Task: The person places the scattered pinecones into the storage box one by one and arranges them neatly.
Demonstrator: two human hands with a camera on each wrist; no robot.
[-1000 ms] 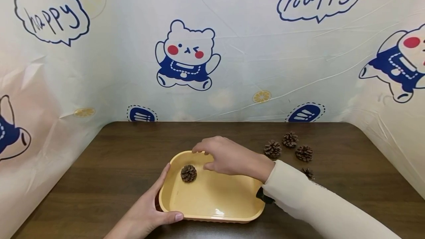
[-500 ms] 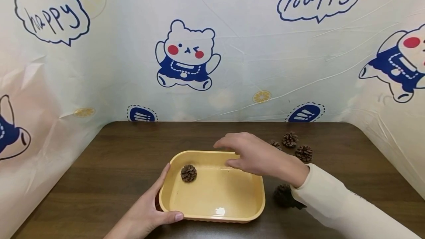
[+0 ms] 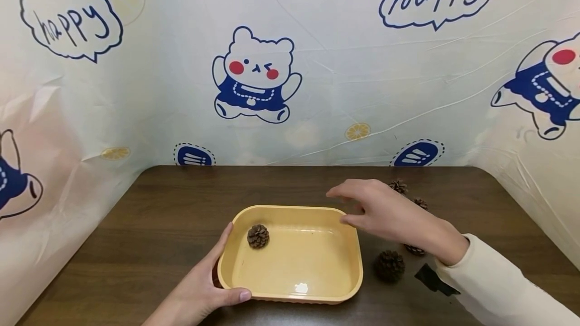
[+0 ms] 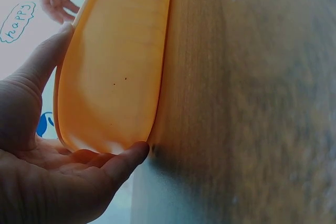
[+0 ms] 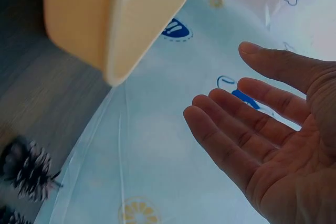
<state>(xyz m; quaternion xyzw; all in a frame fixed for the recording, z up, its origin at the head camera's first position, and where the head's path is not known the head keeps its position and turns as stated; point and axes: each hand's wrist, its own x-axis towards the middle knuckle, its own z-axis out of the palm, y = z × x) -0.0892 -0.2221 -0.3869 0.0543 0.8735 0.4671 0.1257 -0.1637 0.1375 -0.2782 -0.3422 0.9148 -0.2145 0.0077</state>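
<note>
My left hand grips the left end of a yellow plastic tray, thumb on the near rim and fingers round the far side. In the left wrist view this hand spans the tray's end. One brown pine cone sits inside, toward the tray's back left. Above the tray's right back corner hovers my right hand, with nothing in it. The right wrist view shows its fingers extended and its palm bare. A larger pine cone lies just right of the tray.
Several more pine cones are partly hidden behind my right hand and wrist, one at the back and another below the wrist. A dark wood table bears everything. Printed sheeting walls it at the back and sides.
My right hand has moved right from over the tray's interior, holding nothing. The pine cone right of the tray has come into sight. The left hand and tray have stayed put.
</note>
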